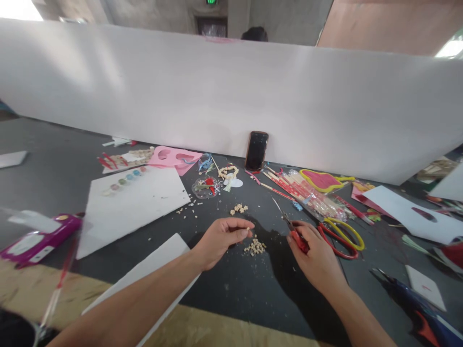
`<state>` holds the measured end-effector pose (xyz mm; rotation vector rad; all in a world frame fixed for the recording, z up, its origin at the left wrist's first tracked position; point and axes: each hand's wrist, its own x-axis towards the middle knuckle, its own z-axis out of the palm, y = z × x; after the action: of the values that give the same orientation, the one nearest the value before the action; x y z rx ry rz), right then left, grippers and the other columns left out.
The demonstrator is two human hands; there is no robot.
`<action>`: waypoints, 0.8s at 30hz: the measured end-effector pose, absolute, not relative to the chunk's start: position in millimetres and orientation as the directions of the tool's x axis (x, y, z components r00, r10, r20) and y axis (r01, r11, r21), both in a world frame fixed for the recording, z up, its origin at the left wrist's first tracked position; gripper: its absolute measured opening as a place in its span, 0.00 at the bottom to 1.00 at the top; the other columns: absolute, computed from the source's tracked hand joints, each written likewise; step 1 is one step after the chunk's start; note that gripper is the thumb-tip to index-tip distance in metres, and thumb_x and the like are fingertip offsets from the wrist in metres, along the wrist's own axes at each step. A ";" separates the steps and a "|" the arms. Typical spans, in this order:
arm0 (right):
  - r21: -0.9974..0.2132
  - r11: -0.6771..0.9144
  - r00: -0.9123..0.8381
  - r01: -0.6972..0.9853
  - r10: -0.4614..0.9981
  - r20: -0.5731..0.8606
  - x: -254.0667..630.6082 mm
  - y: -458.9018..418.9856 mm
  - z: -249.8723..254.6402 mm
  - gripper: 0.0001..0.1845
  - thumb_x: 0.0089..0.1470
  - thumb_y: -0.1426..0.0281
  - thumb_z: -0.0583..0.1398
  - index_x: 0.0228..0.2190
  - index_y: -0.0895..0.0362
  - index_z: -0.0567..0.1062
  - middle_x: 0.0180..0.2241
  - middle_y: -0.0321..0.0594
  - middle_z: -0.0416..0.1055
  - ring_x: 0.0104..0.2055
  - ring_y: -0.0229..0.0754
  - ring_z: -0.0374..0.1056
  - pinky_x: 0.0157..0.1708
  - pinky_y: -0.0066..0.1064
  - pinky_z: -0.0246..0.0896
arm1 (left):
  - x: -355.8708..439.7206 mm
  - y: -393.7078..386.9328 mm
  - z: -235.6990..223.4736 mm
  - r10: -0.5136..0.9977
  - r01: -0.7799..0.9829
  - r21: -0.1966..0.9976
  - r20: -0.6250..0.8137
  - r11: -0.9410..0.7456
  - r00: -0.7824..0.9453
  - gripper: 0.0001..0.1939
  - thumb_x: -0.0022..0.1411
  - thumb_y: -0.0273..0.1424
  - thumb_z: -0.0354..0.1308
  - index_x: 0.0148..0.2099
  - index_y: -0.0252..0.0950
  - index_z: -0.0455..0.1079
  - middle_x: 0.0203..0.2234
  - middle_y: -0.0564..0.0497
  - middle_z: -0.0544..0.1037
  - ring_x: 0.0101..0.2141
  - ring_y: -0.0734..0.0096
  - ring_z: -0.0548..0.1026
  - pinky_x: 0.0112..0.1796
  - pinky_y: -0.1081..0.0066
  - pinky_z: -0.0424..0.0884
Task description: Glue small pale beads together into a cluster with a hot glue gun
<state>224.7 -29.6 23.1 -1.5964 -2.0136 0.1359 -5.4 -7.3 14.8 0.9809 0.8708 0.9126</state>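
My left hand (226, 238) is closed in a pinch, thumb against forefinger, on a tiny pale bead (249, 230). Just below its fingertips lies a loose pile of small tan beads (255, 246). Beyond it sits a small cluster of beads joined together (239, 209). My right hand (314, 255) is wrapped round a red-handled tool (299, 240) with a slim, pointed metal tip aimed forward and left; whether it is scissors or pliers I cannot tell. Scissors with red and yellow handle loops (345, 234) lie right beside that hand.
A phone (257, 151) leans against the white partition (217, 96). White boards (133, 202) lie left, with a purple glue gun (43, 241). Packaged red-and-cream sticks (296, 188) and a yellow-edged shape (321, 180) lie right; a dark blue glue gun (415, 303) is nearer.
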 end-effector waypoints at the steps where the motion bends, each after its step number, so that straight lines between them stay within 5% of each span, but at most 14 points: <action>1: -0.407 0.290 -0.140 0.866 0.922 0.361 223.7 -30.1 23.6 0.03 0.52 0.67 0.54 0.30 0.54 0.66 0.43 0.44 0.67 0.44 0.45 0.65 0.42 0.36 0.60 | -5.6 -7.0 14.3 0.917 -0.220 0.936 -0.188 0.276 0.352 0.13 0.49 0.33 0.62 0.38 0.34 0.74 0.27 0.50 0.75 0.26 0.76 0.67 0.31 0.75 0.61; 8: -0.383 0.273 -0.128 0.883 0.923 0.364 219.8 -33.5 26.5 0.07 0.54 0.68 0.52 0.36 0.54 0.65 0.40 0.44 0.69 0.42 0.45 0.67 0.40 0.35 0.62 | -7.3 -6.0 13.9 0.931 -0.211 0.950 -0.150 0.228 0.332 0.11 0.49 0.33 0.61 0.37 0.34 0.72 0.26 0.50 0.75 0.27 0.75 0.69 0.31 0.75 0.62; 12: -0.387 0.246 -0.099 0.888 0.927 0.361 221.3 -32.8 27.0 0.08 0.53 0.67 0.52 0.36 0.54 0.65 0.39 0.44 0.70 0.40 0.45 0.68 0.38 0.35 0.63 | -7.2 -7.9 14.2 0.941 0.071 0.997 -0.048 0.026 0.336 0.07 0.52 0.33 0.58 0.34 0.36 0.73 0.26 0.51 0.75 0.28 0.71 0.70 0.31 0.74 0.62; 17: -0.362 0.273 -0.141 0.891 0.926 0.350 219.7 -33.1 24.6 0.06 0.53 0.67 0.52 0.35 0.54 0.65 0.41 0.44 0.69 0.44 0.46 0.66 0.42 0.37 0.61 | -7.2 -10.7 14.3 0.810 0.415 0.755 0.253 -0.507 0.530 0.11 0.57 0.29 0.52 0.40 0.42 0.73 0.30 0.49 0.77 0.34 0.65 0.69 0.36 0.69 0.60; 24: -0.357 0.286 -0.156 0.889 0.924 0.350 218.1 -34.0 22.7 0.07 0.53 0.68 0.52 0.35 0.54 0.65 0.42 0.45 0.69 0.44 0.46 0.65 0.43 0.38 0.61 | -7.7 -11.3 10.0 0.727 0.507 0.577 0.243 -0.640 0.642 0.21 0.54 0.18 0.45 0.46 0.40 0.69 0.36 0.47 0.75 0.37 0.63 0.66 0.39 0.64 0.58</action>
<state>218.1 -34.0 22.7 -1.6193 -2.0613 0.0909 -7.7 -11.3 10.0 2.4002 0.9671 0.6416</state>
